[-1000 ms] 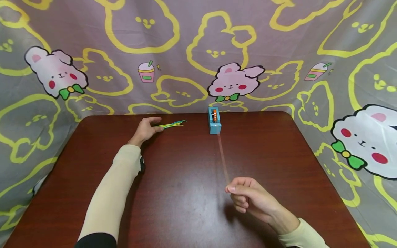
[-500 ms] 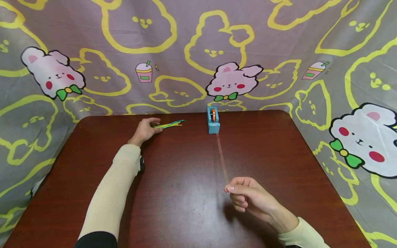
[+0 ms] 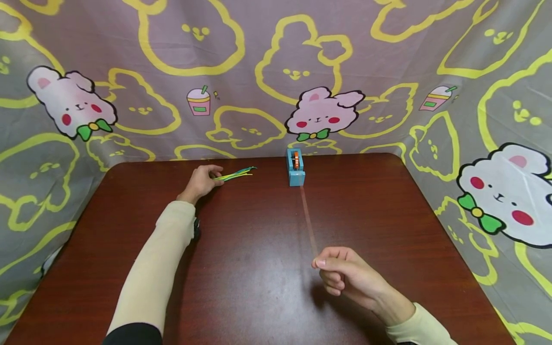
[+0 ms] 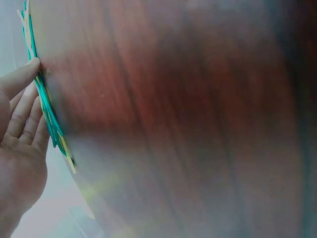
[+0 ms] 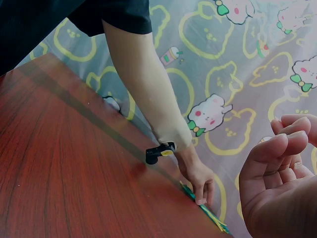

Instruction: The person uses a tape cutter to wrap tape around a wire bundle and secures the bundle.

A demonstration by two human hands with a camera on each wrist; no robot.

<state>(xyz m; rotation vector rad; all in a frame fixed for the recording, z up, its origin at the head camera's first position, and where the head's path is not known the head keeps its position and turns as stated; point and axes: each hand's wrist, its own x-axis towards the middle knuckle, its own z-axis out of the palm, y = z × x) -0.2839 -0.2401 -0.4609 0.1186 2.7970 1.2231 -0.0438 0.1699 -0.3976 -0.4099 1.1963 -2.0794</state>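
Note:
Near the far left of the table, in the head view, my left hand (image 3: 201,183) pinches a bundle of thin green and yellow wire-like strands (image 3: 237,174). In the left wrist view the thumb presses on the strands (image 4: 45,101) from one side and the fingers lie behind them. A blue tape dispenser (image 3: 296,179) with an orange roll core (image 3: 296,160) stands at the table's back edge. From it a strip of clear tape (image 3: 308,218) runs taut toward the front. Its free end is pinched between thumb and forefinger of my right hand (image 3: 351,275), above the table.
The dark red-brown wooden table (image 3: 241,268) has rounded back corners. A grey curtain (image 3: 254,52) printed with yellow outlines and white rabbits rises directly behind it and along both sides. A black wrist camera mount (image 5: 158,152) sits at the left cuff.
The head view has shifted slightly, moving the scene a little left. Both hands stay nearly in place, still holding the strands and the tape end.

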